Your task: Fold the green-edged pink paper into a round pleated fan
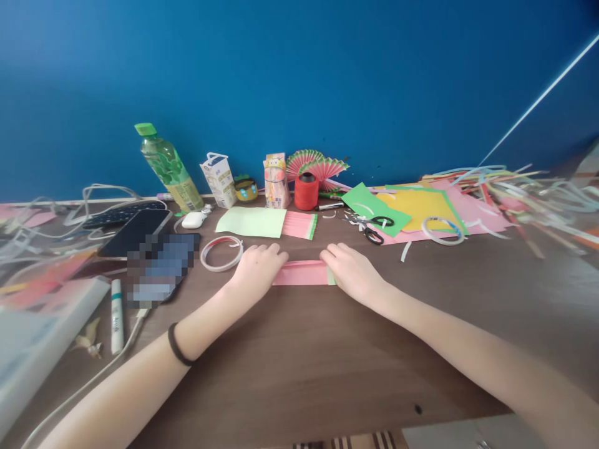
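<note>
Forearms [135, 380] slant inward; left hand [258, 269], right hand [352, 269] curled over pink paper [302, 274].

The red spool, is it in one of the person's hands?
No, the red spool stands farther back on the table, while the left hand and the right hand are both at the pink paper.

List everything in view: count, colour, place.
Wall: 1, blue, back
Desk: 1, brown, below
Bottle: 1, green, back left
Carton: 1, white, beside bottle
Packet: 1, pinkish, back middle
Spool: 1, red, beside packet
Fans: count unclear, pink, behind spool
Scissors: 1, black, right
Tape rolls: 2, whitish, both sides
Phones: 2, dark, left
Marker: 1, white, left
Cables: several, white, left
Sheets: several, mixed, right
Strips: many, mixed, right
Smaller items: several, mixed, scattered
Folded paper: 1, pink, between hands
Left hand: 1, bare, paper's left end
Right hand: 1, bare, paper's right end
</note>
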`<state>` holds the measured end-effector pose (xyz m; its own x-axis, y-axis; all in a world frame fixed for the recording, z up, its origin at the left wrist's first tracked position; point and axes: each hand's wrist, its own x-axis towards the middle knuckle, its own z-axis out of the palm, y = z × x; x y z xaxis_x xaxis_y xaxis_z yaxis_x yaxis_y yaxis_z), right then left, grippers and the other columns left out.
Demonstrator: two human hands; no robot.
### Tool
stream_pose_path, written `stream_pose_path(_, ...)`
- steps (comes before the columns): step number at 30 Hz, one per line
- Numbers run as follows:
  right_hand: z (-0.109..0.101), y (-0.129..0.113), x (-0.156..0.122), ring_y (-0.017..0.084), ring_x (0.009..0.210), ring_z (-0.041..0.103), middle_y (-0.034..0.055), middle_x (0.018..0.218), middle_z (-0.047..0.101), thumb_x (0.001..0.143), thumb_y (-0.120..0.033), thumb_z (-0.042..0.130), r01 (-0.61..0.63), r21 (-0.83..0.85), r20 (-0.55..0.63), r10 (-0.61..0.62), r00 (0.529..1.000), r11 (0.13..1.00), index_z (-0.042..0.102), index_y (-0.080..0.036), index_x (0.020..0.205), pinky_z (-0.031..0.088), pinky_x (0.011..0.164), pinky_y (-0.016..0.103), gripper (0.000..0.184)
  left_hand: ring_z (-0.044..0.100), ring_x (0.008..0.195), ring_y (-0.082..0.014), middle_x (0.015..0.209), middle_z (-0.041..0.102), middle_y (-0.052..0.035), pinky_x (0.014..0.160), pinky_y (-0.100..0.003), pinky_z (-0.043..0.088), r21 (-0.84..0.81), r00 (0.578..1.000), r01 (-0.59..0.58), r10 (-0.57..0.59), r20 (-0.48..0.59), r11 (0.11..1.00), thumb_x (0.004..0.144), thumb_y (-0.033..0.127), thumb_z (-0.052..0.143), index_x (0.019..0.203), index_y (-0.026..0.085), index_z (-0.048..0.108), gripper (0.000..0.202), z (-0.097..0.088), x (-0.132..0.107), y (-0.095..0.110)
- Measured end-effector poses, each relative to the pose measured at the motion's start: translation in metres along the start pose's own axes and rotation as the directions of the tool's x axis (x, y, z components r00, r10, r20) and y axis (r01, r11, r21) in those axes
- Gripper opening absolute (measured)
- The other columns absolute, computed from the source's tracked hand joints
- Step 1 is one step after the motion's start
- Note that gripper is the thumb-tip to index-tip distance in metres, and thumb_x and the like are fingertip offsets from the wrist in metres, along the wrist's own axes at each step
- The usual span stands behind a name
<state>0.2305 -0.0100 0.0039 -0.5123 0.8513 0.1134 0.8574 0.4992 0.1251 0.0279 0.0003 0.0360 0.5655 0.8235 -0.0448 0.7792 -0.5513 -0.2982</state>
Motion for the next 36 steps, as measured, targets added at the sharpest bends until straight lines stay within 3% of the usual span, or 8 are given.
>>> stream_pose_path(5,0.004,0.011,0.005,0.020,0.085,0.050,0.0089,0.092,0.058,0.077,0.003,0.040,0.031,0.119,0.002,-0.032,0.999,0.992,0.060,-0.012,0.092,0.036,0.071,0.029,0.029,0.058,0.073,-0.0185,0.082,0.057,-0.0056,0.059,-0.028,0.038,-0.122,0.998,0.022,-0.015,0.058,0.992,0.078,0.009,0.043,0.080,0.016,0.057,0.016,-0.001,0.002,-0.014)
stream_pose_path(10,0.005,0.014,0.007,0.019,0.084,0.049,0.0087,0.090,0.058,0.081,0.001,0.040,0.034,0.178,-0.010,-0.033,0.999,0.983,0.062,-0.012,0.092,0.036,0.071,0.029,0.028,0.057,0.071,-0.0176,0.079,0.055,-0.0043,0.057,-0.027,0.036,-0.137,0.997,0.031,-0.022,0.069,0.990,0.079,0.012,0.043,0.077,0.017,0.055,0.013,-0.001,0.002,-0.015)
stream_pose_path(19,0.005,0.006,0.004,0.020,0.078,0.046,0.0086,0.084,0.056,0.078,0.000,0.044,0.092,-0.009,-0.087,-0.093,0.992,0.996,0.058,-0.012,0.082,0.031,0.066,0.029,0.019,0.056,0.067,-0.0167,0.078,0.056,-0.0029,0.056,-0.026,0.034,-0.196,0.999,0.016,-0.006,0.050,0.980,0.078,0.012,0.043,0.076,0.018,0.055,0.013,-0.001,0.002,-0.020)
stream_pose_path(26,0.005,0.005,0.003,0.020,0.076,0.045,0.0082,0.084,0.057,0.077,-0.001,0.045,0.104,-0.059,-0.108,-0.110,0.988,0.993,0.058,-0.014,0.085,0.027,0.063,0.030,0.020,0.056,0.068,-0.0159,0.079,0.058,-0.0026,0.056,-0.026,0.035,-0.227,0.998,0.012,0.001,0.055,0.974,0.079,0.014,0.043,0.076,0.018,0.057,0.015,-0.001,0.003,-0.023)
stream_pose_path(31,0.006,0.004,0.003,0.020,0.077,0.045,0.0072,0.084,0.056,0.070,0.005,0.043,0.116,-0.066,-0.131,-0.124,0.984,0.991,0.057,-0.015,0.084,0.025,0.062,0.029,0.027,0.058,0.079,-0.0178,0.082,0.061,-0.0039,0.062,-0.026,0.038,-0.200,0.997,-0.032,0.045,0.062,0.979,0.080,0.014,0.043,0.077,0.018,0.059,0.017,-0.003,0.004,-0.026)
stream_pose_path(36,0.008,0.003,0.002,0.020,0.078,0.045,0.0072,0.085,0.056,0.070,0.003,0.045,0.120,-0.085,-0.142,-0.131,0.981,0.989,0.056,-0.015,0.084,0.023,0.061,0.030,0.026,0.058,0.075,-0.0181,0.077,0.060,-0.0050,0.062,-0.028,0.039,-0.093,0.996,-0.087,0.090,0.021,0.992,0.080,0.012,0.043,0.074,0.017,0.059,0.017,-0.003,0.004,-0.024)
